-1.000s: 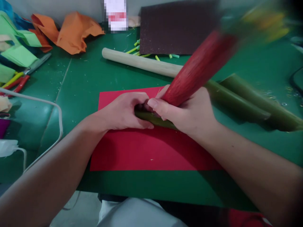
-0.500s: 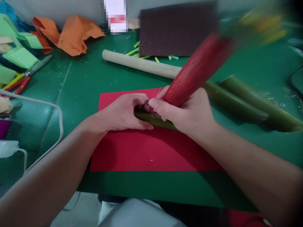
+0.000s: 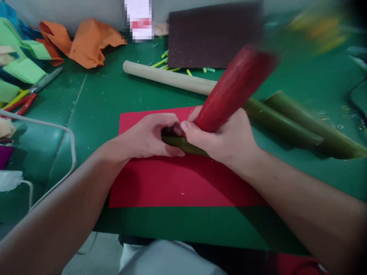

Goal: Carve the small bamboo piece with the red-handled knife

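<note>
My left hand (image 3: 151, 135) is closed around a piece of green bamboo (image 3: 183, 143), pressing it down on a red sheet (image 3: 172, 183). The thumb lies along its near side and the fingers curl over its far side. My right hand (image 3: 229, 133) grips a tool by its thick red handle (image 3: 235, 88), which slants up to the right. The thumb rests near the handle's lower end, close to the left fingers. What sits at the tool's working end is hidden between the hands.
Two split green bamboo pieces (image 3: 292, 120) lie to the right. Behind the hands are a pale wooden rod (image 3: 169, 79) and a dark board (image 3: 212, 36). Pliers (image 3: 31, 91), orange paper (image 3: 93, 42) and a white cable (image 3: 71, 141) are on the left of the green table (image 3: 172, 221).
The red handle has tilted slightly, its upper end coming a little left and down. My right hand has shifted slightly left; my left hand stays almost in place on the bamboo.
</note>
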The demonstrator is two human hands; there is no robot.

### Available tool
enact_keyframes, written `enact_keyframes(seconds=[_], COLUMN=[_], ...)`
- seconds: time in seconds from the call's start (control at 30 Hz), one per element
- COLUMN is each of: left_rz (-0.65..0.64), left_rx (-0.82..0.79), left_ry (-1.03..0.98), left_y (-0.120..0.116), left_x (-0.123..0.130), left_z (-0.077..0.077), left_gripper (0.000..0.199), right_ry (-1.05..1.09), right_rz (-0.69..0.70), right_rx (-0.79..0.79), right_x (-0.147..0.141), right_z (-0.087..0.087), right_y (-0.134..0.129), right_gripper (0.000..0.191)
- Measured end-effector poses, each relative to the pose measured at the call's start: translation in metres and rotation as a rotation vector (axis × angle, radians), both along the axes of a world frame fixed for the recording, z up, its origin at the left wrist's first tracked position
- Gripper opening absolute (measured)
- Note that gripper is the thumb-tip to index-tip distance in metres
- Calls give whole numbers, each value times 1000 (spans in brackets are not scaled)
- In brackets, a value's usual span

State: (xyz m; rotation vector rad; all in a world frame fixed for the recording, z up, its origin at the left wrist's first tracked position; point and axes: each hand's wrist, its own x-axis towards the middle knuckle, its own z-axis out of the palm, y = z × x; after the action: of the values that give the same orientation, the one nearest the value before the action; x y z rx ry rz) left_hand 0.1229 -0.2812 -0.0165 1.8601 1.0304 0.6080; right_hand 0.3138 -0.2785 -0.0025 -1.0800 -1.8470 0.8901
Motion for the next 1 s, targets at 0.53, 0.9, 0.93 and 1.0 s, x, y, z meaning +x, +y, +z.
enact_keyframes(seconds=[0.53, 0.9, 0.93, 1.0], left_rz=[-15, -63, -56, -35], left_rx=[-9, 41, 40, 43], left_ry=[16, 119, 134, 144], left_y=[0, 4, 4, 3], left_x=[-1, -3, -2, -1], left_z=[1, 2, 3, 3], left_gripper=[29, 31, 32, 33], right_ry=[34, 148, 163, 162], right_rz=[-98, -23, 13, 50], right_rx=[31, 53, 35, -8], right_x=[2, 4, 4, 3], right_z=[-5, -5, -5, -5], right_y=[-4, -4, -3, -2], right_gripper=[26, 26, 25, 25])
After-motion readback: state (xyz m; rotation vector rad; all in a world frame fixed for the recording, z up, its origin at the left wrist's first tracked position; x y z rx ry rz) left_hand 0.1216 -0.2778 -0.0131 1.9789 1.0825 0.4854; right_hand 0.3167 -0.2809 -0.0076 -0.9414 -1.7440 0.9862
